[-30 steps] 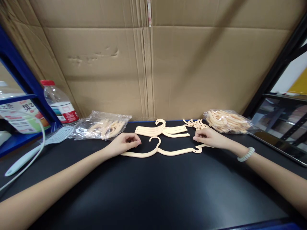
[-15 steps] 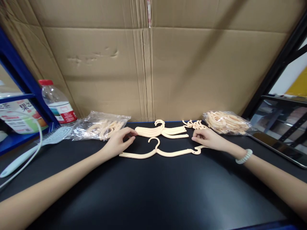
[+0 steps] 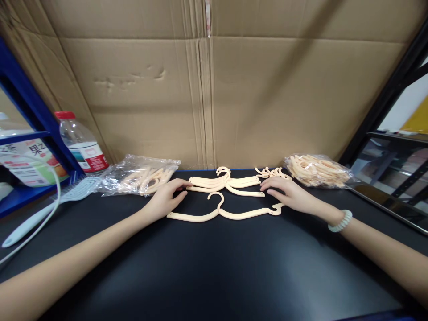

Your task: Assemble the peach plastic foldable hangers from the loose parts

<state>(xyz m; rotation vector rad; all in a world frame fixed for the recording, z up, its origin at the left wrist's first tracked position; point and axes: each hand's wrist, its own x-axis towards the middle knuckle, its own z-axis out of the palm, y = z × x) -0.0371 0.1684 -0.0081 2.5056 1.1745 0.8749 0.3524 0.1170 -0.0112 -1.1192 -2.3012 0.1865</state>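
Note:
Cream folding clothes hangers lie on the black table. Several are in a loose stack [image 3: 209, 183] at the middle back, hooks pointing away from me. In front of the stack is a single spread hanger [image 3: 194, 218], with a small S-shaped hook piece [image 3: 276, 209] at its right end. My left hand [image 3: 169, 196] is at the left end of the stack, thumb and forefinger apart, the fingertip at the end of the hanger arms. At the stack's right end, my right hand [image 3: 287, 192] has its fingers spread, above the small hook piece. Neither hand grips anything.
A clear bag of hanger parts [image 3: 143, 176] lies at left, another full bag [image 3: 319, 170] at right. Small loose hooks [image 3: 272, 172] lie behind my right hand. At left are a hairbrush [image 3: 50, 209], a cable and a bottle [image 3: 83, 147]. Cardboard [image 3: 267, 89] stands behind.
My right hand has moved left to the stack's right end, and its fingers have spread. The stack's front hanger now shows its left arm near my left hand, which has barely moved.

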